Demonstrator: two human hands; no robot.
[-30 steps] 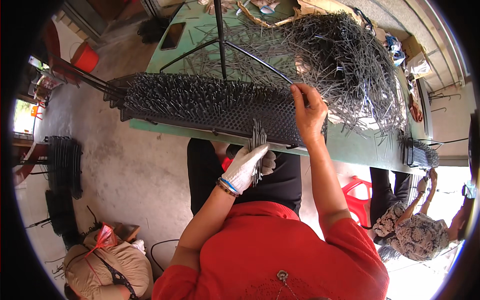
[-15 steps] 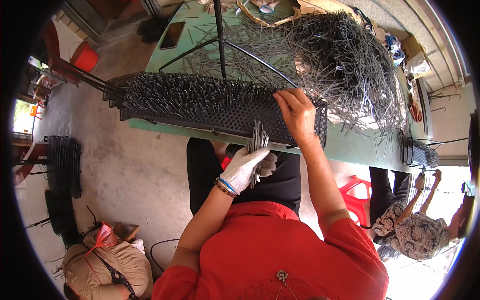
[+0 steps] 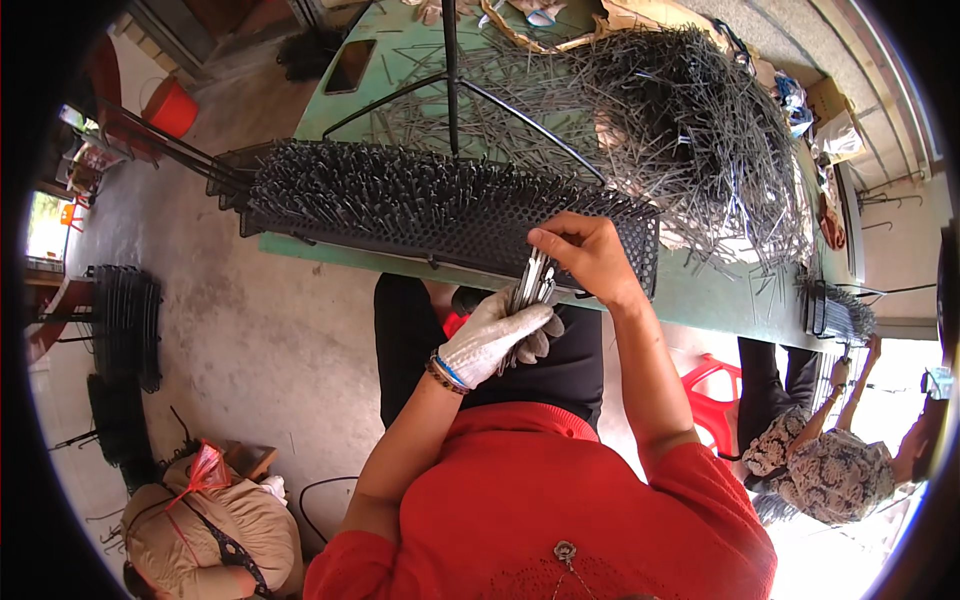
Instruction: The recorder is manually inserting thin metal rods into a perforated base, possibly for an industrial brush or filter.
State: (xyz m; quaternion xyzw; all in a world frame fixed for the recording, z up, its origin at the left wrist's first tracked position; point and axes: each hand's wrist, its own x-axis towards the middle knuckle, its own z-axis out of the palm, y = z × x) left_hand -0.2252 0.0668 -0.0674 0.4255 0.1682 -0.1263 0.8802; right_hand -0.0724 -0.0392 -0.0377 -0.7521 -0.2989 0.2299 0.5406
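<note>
My left hand (image 3: pixel 496 336), in a white glove with a dark palm, is closed round a bundle of thin metal strips (image 3: pixel 534 280) in front of the rack. My bare right hand (image 3: pixel 590 260) has its thumb and fingers pinched at the bundle's upper end, touching the strips. Just beyond both hands is a long black perforated rack (image 3: pixel 480 240). Dark strips (image 3: pixel 370 190) stand upright in its holes, dense on the left and along the back. Bare holes show at its front right, partly behind my right hand.
The rack lies along the front edge of a green table (image 3: pixel 700 295). A large heap of loose strips (image 3: pixel 690 140) covers the table's right side. A black metal stand (image 3: pixel 452 100) rises behind the rack. A phone (image 3: pixel 350 66) lies far left. Other people (image 3: pixel 840 470) are nearby.
My right hand has come left and nearer from the rack's right end to the top of the bundle. The bundle tilts more to the right in my left hand.
</note>
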